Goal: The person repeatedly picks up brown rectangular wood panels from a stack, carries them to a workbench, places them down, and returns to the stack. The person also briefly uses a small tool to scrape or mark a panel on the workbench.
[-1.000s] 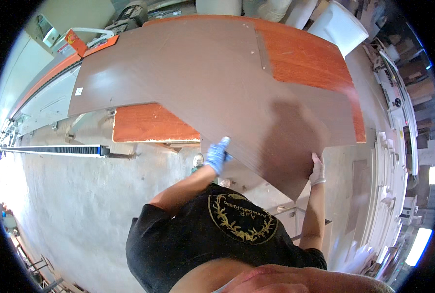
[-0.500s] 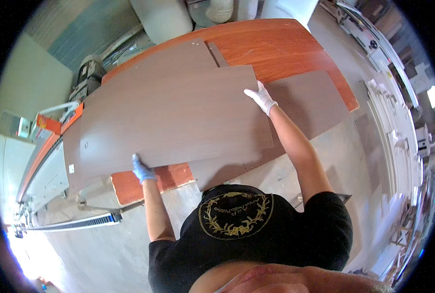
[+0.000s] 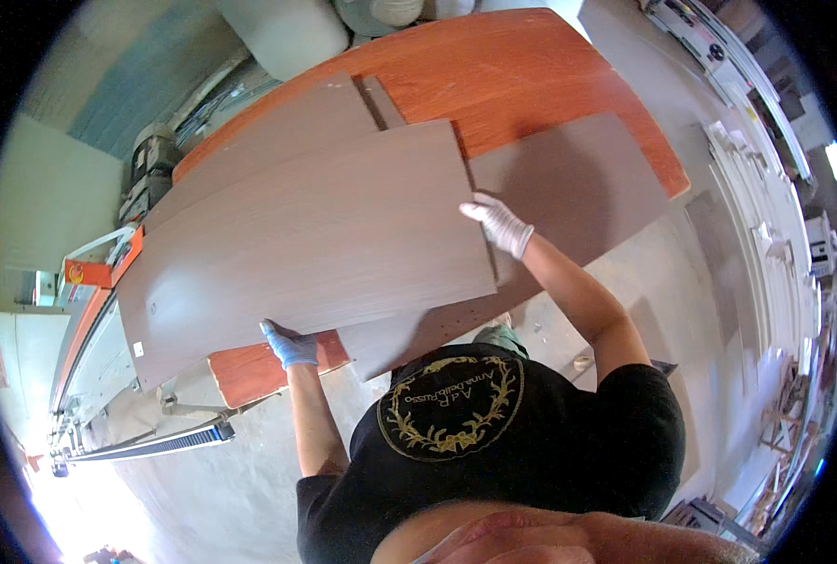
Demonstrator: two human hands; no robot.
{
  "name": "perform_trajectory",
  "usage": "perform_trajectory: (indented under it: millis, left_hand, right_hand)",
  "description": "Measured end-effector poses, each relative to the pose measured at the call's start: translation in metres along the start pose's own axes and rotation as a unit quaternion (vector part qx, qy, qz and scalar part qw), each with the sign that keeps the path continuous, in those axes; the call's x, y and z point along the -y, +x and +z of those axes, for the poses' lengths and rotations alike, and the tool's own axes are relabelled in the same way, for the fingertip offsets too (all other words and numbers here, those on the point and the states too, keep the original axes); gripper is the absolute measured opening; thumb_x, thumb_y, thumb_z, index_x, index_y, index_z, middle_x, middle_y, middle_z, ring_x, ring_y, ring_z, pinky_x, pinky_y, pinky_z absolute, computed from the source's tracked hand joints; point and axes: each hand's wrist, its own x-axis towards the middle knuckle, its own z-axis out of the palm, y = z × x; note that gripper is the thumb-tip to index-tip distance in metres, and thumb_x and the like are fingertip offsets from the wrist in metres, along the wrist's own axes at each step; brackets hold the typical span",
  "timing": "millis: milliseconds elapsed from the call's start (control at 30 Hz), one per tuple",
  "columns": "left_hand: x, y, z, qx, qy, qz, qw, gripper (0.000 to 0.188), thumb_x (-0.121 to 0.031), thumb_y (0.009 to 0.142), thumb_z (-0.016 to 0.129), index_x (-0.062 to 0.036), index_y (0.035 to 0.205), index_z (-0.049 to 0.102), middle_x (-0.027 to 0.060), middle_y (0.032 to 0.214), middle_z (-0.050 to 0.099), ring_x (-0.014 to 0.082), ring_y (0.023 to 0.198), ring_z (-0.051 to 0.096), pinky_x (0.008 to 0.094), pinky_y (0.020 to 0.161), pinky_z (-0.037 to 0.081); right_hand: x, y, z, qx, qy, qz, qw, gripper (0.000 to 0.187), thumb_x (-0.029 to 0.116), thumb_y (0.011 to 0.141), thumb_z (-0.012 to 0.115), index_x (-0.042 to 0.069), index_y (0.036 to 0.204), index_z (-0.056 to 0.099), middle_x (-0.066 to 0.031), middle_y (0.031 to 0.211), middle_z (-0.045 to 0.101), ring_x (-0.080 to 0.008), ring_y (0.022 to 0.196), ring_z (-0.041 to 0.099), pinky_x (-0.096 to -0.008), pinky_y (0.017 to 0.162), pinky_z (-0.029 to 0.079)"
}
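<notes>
Two gloved hands hold one large grey-brown wood-grain laminate panel (image 3: pixel 315 240); I see my left hand (image 3: pixel 290 344), in a blue glove, closed on the panel's near long edge, fingers curled beneath it; my right hand (image 3: pixel 498 224), in a white knit glove, lies closed over the panel's right short edge, fingers on top; the panel lies flat above a long orange-red wooden table (image 3: pixel 531 85), overlapping a second grey-brown panel (image 3: pixel 578 188) beneath it and to its right; a third grey-brown panel (image 3: pixel 277 132) shows beyond its far edge; a grey concrete floor (image 3: pixel 212 489) spreads below; an orange machine housing (image 3: pixel 94 273) stands at far left.
</notes>
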Motion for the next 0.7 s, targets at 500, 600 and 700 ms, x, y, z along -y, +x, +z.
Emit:
perform_trajectory:
  millis: [500, 600, 700]
  left_hand:
    - [0.134, -0.125, -0.085, -0.195, 0.702, 0.393, 0.560, 0.054, -0.027, 0.080, 0.063, -0.0095, 0.126, 0.042, 0.0121, 0.104, 0.056, 0.0268, 0.101, 0.054, 0.0381, 0.084, 0.045]
    - [0.152, -0.154, -0.039, -0.147, 0.365, 0.136, 0.909, 0.052, -0.022, 0.083, 0.062, -0.0106, 0.126, 0.036, 0.0052, 0.084, 0.057, 0.0143, 0.072, 0.057, 0.0307, 0.060, 0.049]
    - [0.172, -0.150, -0.054, -0.166, 0.319, 0.151, 0.921, 0.055, -0.022, 0.082, 0.063, -0.0103, 0.127, 0.033, 0.0051, 0.078, 0.057, 0.0132, 0.059, 0.055, 0.0283, 0.049, 0.047]
  right_hand:
    - [0.119, -0.019, -0.268, -0.302, -0.696, 0.016, 0.651, 0.064, 0.051, 0.076, 0.055, 0.011, 0.124, 0.047, -0.0125, 0.121, 0.053, -0.0310, 0.110, 0.050, -0.0411, 0.091, 0.040]
    - [0.095, -0.075, -0.399, -0.336, -0.603, 0.015, 0.723, 0.070, 0.058, 0.077, 0.050, 0.006, 0.124, 0.049, -0.0167, 0.124, 0.051, -0.0306, 0.113, 0.049, -0.0432, 0.095, 0.036]
    - [0.087, -0.083, -0.449, -0.335, -0.654, 0.034, 0.678, 0.073, 0.061, 0.077, 0.046, 0.005, 0.123, 0.049, -0.0168, 0.123, 0.051, -0.0336, 0.114, 0.048, -0.0430, 0.096, 0.036]
